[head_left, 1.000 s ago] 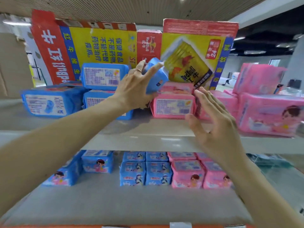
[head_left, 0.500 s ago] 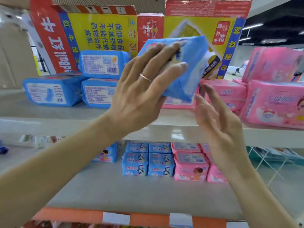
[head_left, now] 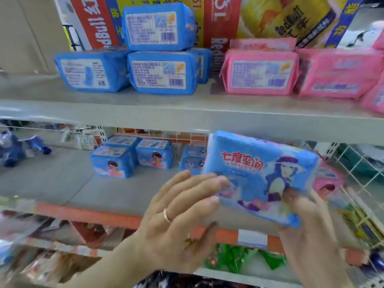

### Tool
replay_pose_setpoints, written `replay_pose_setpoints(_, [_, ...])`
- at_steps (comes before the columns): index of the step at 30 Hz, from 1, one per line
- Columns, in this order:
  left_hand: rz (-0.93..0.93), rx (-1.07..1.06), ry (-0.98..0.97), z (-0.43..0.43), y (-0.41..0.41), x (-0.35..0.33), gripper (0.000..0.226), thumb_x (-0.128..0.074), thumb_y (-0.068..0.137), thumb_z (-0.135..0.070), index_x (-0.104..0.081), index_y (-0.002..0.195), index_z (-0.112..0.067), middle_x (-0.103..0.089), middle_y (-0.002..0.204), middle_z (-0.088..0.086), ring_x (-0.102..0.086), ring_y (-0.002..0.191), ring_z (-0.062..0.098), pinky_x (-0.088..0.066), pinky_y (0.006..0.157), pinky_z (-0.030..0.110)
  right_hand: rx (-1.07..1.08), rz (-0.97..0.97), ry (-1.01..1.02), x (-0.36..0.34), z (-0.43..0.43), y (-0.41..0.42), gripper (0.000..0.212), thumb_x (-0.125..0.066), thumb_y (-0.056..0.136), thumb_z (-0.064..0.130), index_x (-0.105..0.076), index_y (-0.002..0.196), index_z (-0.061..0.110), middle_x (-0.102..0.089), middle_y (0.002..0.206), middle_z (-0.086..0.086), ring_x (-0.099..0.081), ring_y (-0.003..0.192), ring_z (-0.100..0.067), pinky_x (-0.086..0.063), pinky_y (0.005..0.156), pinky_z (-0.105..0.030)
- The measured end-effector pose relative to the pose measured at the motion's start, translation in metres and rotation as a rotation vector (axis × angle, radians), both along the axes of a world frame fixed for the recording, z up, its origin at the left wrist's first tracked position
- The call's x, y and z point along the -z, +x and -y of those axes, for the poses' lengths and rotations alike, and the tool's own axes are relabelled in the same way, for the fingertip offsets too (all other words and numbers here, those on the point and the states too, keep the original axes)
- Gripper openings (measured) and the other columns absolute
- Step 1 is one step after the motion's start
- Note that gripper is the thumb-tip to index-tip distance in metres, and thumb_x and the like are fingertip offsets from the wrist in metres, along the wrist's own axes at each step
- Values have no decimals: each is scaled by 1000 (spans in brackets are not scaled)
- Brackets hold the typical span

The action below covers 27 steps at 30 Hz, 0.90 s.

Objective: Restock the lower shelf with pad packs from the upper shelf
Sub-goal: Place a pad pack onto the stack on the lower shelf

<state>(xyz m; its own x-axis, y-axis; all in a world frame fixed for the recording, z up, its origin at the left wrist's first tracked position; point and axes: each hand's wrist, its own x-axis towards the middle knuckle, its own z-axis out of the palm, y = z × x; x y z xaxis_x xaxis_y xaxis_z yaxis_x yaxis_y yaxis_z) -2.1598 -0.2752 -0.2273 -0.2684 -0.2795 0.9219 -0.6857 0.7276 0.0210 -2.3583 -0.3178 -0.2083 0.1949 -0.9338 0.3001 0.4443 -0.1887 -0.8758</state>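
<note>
Blue pad pack in mid-air below upper shelf, at front of lower shelf. Long axis 9-to-3, right end dipping toward 4. Right hand grasps right end, thumb on printed face, fingers hidden behind. Left hand flat, straight fingers pressed on left end. Shelved blue packs at 10 o'clock from pack, pink packs at 3. Left hand nearer blue row; placement likely goes inward that way.

Blue pad pack with red lettering and purple-hatted figure; blue packs, pink packs; orange shelf edge.
</note>
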Motion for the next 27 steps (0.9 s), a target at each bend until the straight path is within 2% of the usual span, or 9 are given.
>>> replay_pose_setpoints(5, [-696, 4, 616, -11, 19, 22, 64, -62, 86, -55, -42, 138, -23, -52, 141, -1, -53, 129, 26, -47, 102, 40, 43, -155, 88, 29, 0, 5, 40, -67, 60, 33, -72, 98, 24, -74, 99, -3, -69, 99, -30, -50, 96, -55])
replay_pose_setpoints(9, [-900, 384, 1089, -2, 30, 28, 50, -68, 86, -49, -60, 128, -21, -69, 125, 4, -67, 113, 22, -56, 85, 27, -21, -411, 131, 51, 12, 24, 58, -81, 37, 53, -70, 86, 24, -75, 76, 3, -67, 102, -25, -55, 74, -22])
replay_pose_setpoints(10, [-884, 386, 1098, -1, 34, 32, 41, -66, 91, -41, -62, 126, -20, -70, 123, 7, -68, 112, 24, -55, 86, 27, -44, -466, 168, 57, 16, 28, 69, -82, 31, 57, -68, 90, 24, -76, 76, 5, -65, 109, -25, -54, 75, -16])
replay_pose_setpoints(12, [-882, 336, 1088, 2, 42, 39, 37, -62, 95, -30, -60, 129, -16, -70, 122, 10, -67, 114, 27, -56, 87, 30, -113, -501, 125, 62, 18, 35, 68, -73, 53, 58, -63, 115, 30, -74, 109, 8, -60, 121, -16, -48, 100, -29])
replay_pose_setpoints(14, [-859, 286, 1057, 2, 53, 48, 48, -62, 93, -28, -52, 137, -12, -68, 126, 9, -64, 119, 27, -55, 91, 32, -168, -541, 78, 64, 18, 38, 65, -65, 68, 55, -56, 130, 39, -61, 134, 14, -52, 130, -8, -43, 108, -33])
replay_pose_setpoints(16, [-790, 238, 1017, 0, 65, 55, 51, -61, 95, -23, -46, 143, -13, -63, 134, 7, -58, 126, 25, -51, 101, 36, -209, -553, 39, 69, 20, 44, 57, -66, 76, 41, -55, 132, 35, -63, 130, 17, -55, 125, -3, -48, 95, -18])
replay_pose_setpoints(21, [-674, 158, 1005, -7, 92, 68, 51, -59, 96, -14, -44, 145, -13, -57, 142, 0, -47, 138, 21, -39, 114, 48, -237, -543, -2, 80, 16, 68, 61, -64, 84, 18, -45, 141, 27, -63, 129, 20, -54, 124, 2, -44, 94, -10])
replay_pose_setpoints(24, [-721, 178, 1051, -13, 106, 71, 49, -60, 96, -13, -46, 143, -14, -61, 138, -4, -53, 133, 17, -45, 109, 37, -237, -549, -7, 80, 12, 84, 59, -68, 86, 17, -45, 139, 32, -64, 127, 22, -55, 122, 3, -44, 92, -8])
replay_pose_setpoints(27, [-805, 152, 1108, -16, 119, 71, 44, -67, 92, -27, -58, 134, -15, -72, 121, -1, -67, 114, 22, -56, 95, 43, -175, -591, 9, 75, 7, 98, 43, -61, 90, 25, -54, 132, 33, -70, 116, 19, -64, 109, 0, -48, 85, -11])
